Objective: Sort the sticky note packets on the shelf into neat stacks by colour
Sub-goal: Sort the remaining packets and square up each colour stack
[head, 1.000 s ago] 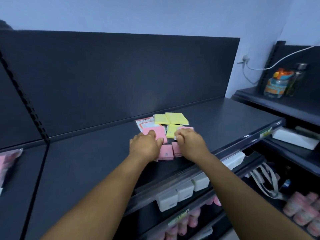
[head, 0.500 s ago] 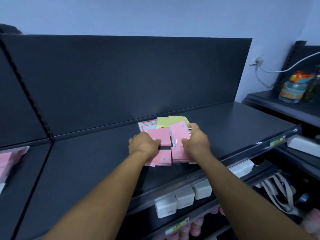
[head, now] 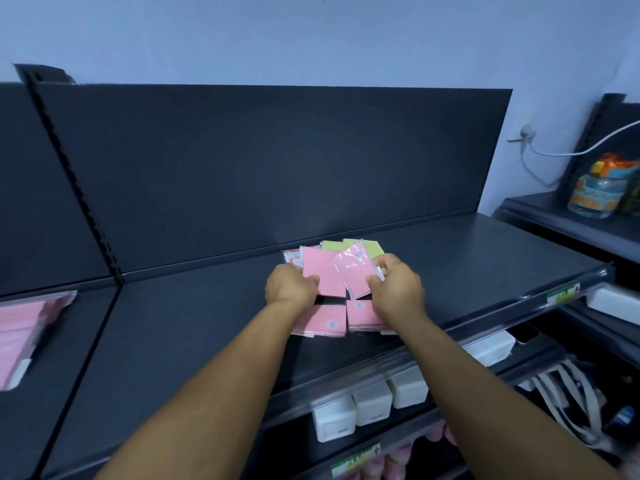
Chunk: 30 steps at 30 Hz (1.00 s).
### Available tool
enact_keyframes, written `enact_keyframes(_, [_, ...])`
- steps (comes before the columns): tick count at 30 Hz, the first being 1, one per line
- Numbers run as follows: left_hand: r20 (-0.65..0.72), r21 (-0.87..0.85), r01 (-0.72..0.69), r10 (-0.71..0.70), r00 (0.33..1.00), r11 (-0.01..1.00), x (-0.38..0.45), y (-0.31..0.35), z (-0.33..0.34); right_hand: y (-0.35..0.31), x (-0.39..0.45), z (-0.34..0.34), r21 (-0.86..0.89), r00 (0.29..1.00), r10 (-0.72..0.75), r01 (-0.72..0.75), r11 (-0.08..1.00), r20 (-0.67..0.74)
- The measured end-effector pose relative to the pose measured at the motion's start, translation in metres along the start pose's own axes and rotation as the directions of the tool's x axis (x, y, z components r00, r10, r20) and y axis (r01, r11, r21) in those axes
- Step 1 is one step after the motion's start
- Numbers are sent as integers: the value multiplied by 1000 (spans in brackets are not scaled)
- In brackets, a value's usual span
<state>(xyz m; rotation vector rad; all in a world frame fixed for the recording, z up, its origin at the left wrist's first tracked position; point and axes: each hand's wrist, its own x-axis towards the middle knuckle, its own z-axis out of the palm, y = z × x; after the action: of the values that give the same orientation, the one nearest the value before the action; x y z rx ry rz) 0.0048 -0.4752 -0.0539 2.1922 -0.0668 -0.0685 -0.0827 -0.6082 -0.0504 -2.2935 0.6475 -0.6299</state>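
Observation:
On the dark shelf (head: 194,327) lies a cluster of sticky note packets. My left hand (head: 289,285) grips a pink packet (head: 323,271) by its left edge, lifted off the shelf. My right hand (head: 396,289) pinches a smaller pink packet in clear wrap (head: 356,271), tilted and overlapping the first. Below my hands two pink stacks rest near the shelf front, the left pink stack (head: 323,320) and the right pink stack (head: 362,315). Yellow-green packets (head: 349,245) lie behind, partly hidden. A white and red packet (head: 292,258) peeks out at the back left.
The shelf's back panel (head: 263,168) rises right behind the packets. White boxes (head: 370,403) sit on the shelf below. Pink packets (head: 20,334) fill the neighbouring shelf at left. A jar (head: 595,188) stands on the right-hand shelf beside a white cable.
Both hands have lifted pink packets off the pile and brought them together above the shelf. The two pink stacks at the front are now uncovered.

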Motion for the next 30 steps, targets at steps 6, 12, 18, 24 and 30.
enact_keyframes(6, [-129, -303, -50, 11, 992, 952, -8, -23, -44, -32, -11, 10, 175, 992, -121, 126, 976, -43])
enact_keyframes(12, [-200, -292, -55, -5, 980, 955, -20, -64, -108, -79, -32, 46, 248, 969, -245, 233, 940, 20])
enact_keyframes(18, [-284, -261, -33, -44, 958, 965, -38, -128, -188, -142, -70, 95, 263, 936, -318, 272, 926, 152])
enact_keyframes(24, [-360, -196, 55, -124, 925, 979, -61, -190, -266, -211, -125, 151, 286, 883, -377, 298, 911, 280])
enact_keyframes(30, [-395, -127, 133, -173, 902, 983, -71, -238, -318, -257, -169, 197, 276, 816, -439, 354, 894, 376])
